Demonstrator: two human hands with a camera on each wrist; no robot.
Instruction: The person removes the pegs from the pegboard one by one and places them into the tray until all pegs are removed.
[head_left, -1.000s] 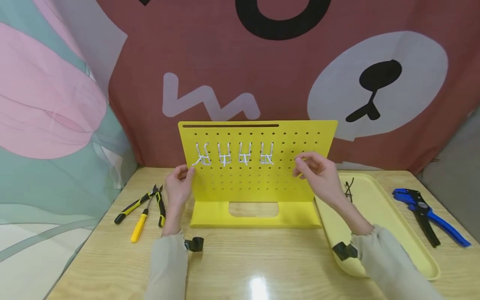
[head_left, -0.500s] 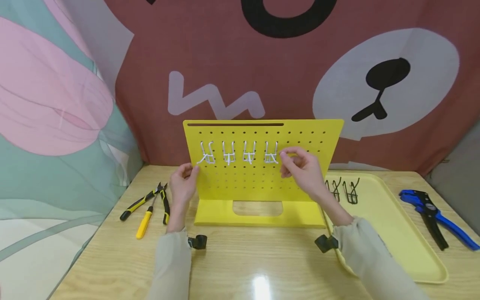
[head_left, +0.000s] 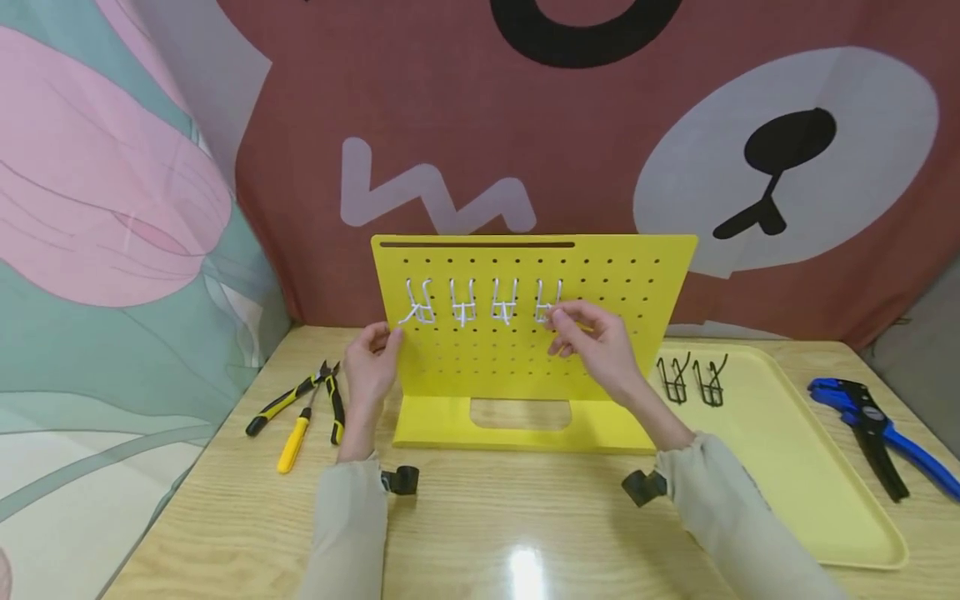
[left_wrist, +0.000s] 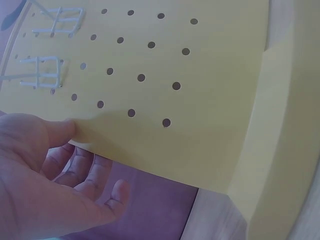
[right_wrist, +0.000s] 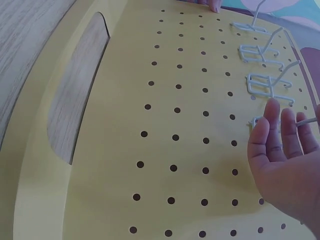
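Note:
A yellow pegboard [head_left: 487, 358] stands upright on its base. Along its upper left part hangs a row of several white wire hooks [head_left: 462, 308]. My left hand [head_left: 371, 367] grips the board's left edge, thumb on the front face and the other fingers behind it, as the left wrist view shows. At the rightmost white hook [head_left: 540, 302], my right hand [head_left: 600, 346] pinches with thumb and index finger, covering much of it. From between the fingers in the right wrist view, that hook's prong [right_wrist: 306, 121] sticks out.
To the right lies a pale yellow tray [head_left: 795, 467] with two black wire hooks [head_left: 708, 385]. Beyond it are blue-and-black wire strippers [head_left: 870, 425]. Left of the board lie yellow-and-black pliers [head_left: 281, 406] and a yellow-handled screwdriver [head_left: 294, 444]. A printed cloth hangs behind.
My right hand has moved left across the board to the rightmost white hook, uncovering the black hooks in the tray. My left hand has stayed at the board's edge; the head view has shifted slightly.

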